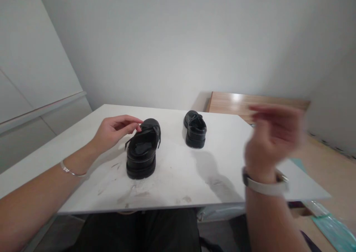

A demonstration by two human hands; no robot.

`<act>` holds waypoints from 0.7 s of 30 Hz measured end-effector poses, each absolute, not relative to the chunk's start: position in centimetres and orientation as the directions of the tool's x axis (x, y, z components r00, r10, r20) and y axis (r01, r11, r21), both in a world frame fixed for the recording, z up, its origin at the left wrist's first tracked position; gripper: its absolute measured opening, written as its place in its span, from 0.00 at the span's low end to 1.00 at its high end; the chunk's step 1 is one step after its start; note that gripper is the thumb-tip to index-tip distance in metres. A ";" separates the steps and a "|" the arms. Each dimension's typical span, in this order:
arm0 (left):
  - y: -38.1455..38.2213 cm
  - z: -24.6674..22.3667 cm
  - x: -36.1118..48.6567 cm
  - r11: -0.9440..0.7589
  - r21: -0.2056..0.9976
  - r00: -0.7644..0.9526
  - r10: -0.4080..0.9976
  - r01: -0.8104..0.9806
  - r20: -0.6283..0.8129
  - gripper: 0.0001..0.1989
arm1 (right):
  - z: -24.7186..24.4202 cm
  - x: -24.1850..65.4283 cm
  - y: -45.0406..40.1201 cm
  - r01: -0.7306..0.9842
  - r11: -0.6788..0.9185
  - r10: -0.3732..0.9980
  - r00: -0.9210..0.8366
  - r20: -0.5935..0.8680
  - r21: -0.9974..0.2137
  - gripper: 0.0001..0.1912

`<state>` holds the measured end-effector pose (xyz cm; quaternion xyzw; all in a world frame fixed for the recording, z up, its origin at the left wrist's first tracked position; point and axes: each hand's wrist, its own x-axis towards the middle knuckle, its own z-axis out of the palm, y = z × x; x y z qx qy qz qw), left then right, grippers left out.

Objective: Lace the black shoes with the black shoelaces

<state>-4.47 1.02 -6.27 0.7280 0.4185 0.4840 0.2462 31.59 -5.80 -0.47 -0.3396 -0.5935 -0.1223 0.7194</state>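
A black lace-up shoe (pixel 141 148) stands upright on the white table, heel toward me. My left hand (pixel 118 129) reaches in from the left, thumb and forefinger closed at the upper edge of this shoe beside its lacing. Loose lace ends hang down both sides of the shoe. The matching black shoe (pixel 195 129) stands farther back to the right, laces on top, with neither hand touching it. My right hand (pixel 274 133) is raised above the table's right side, away from both shoes. Motion smears its fingers, so whether they hold anything cannot be made out.
The white table (pixel 172 185) has dark smudges near its front edge. Behind its right side is a wood-grain board (pixel 233 98). Teal plastic packaging (pixel 333 226) lies low at the right. A plain wall rises behind the table.
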 end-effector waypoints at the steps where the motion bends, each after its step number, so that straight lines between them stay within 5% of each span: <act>1: 1.2 -6.4 -4.8 -0.535 0.744 0.174 0.841 0.399 0.511 0.17 | -0.2 28.8 -4.1 0.515 0.790 0.308 0.134 0.942 -0.332 0.15; 3: 1.9 -6.9 -5.4 -0.554 0.690 0.217 0.827 0.466 0.518 0.17 | -0.4 23.4 -0.6 0.456 0.814 0.514 -0.275 0.813 -0.360 0.15; 5: 2.6 -7.5 -5.8 -0.576 0.645 0.292 0.815 0.502 0.501 0.17 | -1.7 19.5 2.2 0.489 0.762 0.637 -0.442 0.632 -0.425 0.13; 9: 3.2 -8.2 -5.7 -0.597 0.647 0.320 0.801 0.474 0.505 0.17 | -6.2 16.8 4.8 0.463 0.681 0.733 -0.416 0.538 -0.567 0.07; 14: 2.6 -8.1 -5.0 -0.587 0.674 0.261 0.807 0.448 0.530 0.15 | -9.7 17.6 5.2 0.223 0.590 0.802 -0.275 0.530 -0.776 0.07; 21: 2.2 -8.3 -4.4 -0.566 0.596 0.216 0.803 0.570 0.556 0.15 | -9.7 17.2 5.5 0.182 0.523 0.839 -0.277 0.467 -0.832 0.07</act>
